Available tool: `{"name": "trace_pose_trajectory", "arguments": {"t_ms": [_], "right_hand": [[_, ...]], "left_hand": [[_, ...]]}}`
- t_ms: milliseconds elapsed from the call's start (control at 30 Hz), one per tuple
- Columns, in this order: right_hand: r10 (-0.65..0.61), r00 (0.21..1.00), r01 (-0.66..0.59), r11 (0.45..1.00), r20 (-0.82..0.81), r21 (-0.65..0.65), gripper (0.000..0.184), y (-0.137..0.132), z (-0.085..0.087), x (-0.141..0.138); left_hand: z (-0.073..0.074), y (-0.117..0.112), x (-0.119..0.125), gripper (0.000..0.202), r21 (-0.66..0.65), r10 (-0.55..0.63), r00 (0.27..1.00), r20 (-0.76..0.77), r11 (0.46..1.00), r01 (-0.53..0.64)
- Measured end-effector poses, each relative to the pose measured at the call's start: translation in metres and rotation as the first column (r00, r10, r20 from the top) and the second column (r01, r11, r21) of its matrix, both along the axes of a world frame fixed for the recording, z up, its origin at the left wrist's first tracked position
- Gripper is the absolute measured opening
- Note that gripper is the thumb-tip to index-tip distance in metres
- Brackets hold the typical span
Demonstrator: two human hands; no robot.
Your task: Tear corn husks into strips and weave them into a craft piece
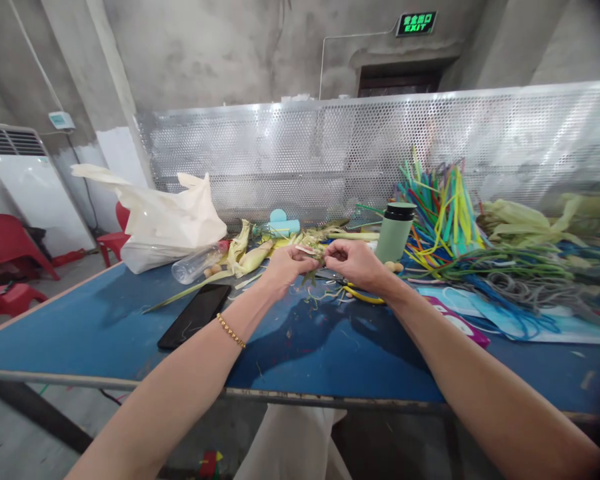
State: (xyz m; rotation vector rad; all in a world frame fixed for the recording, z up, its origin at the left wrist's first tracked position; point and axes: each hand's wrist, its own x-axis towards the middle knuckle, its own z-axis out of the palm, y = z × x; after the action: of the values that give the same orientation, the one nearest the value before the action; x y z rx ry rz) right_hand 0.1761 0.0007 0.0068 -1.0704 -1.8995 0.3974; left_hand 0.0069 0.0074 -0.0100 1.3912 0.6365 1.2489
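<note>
Over the middle of the blue table, my left hand and my right hand are close together with fingers pinched. Between them is a small green leafy piece, with a pale strip at my left fingertips. Its exact kind is too small to make out. Just below my right hand lies a tool with yellow handles, like pliers, partly hidden. Corn husks lie beyond my left hand. A green cup with a black lid stands upright behind my right hand.
At the left are a black phone, a clear plastic bottle and a white plastic bag. Bundled colourful strips, coiled cords, face masks and a purple packet lie right. A perforated metal panel borders the back.
</note>
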Motion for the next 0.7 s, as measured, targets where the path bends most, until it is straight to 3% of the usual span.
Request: {"name": "trace_pose_trajectory", "arguments": {"t_ms": [100,333,700], "right_hand": [[0.001,1.000,-0.001,1.000,0.008,0.016,0.009,-0.0012,0.0013,-0.0005],[0.050,0.989,-0.069,0.988,-0.137,-0.140,0.018,-0.0028,0.0009,-0.0020],[0.033,0.995,-0.037,0.998,-0.089,-0.049,0.012,0.0012,0.0016,0.0017]], "left_hand": [[0.0018,-0.0012,-0.0005,0.029,0.002,-0.026,1.000,0.010,1.000,0.026],[0.0020,-0.0009,-0.0019,0.033,0.020,0.005,1.000,0.012,1.000,-0.006],[0.0026,-0.0013,-0.0036,0.039,-0.028,-0.034,0.999,-0.014,0.999,0.033]]}}
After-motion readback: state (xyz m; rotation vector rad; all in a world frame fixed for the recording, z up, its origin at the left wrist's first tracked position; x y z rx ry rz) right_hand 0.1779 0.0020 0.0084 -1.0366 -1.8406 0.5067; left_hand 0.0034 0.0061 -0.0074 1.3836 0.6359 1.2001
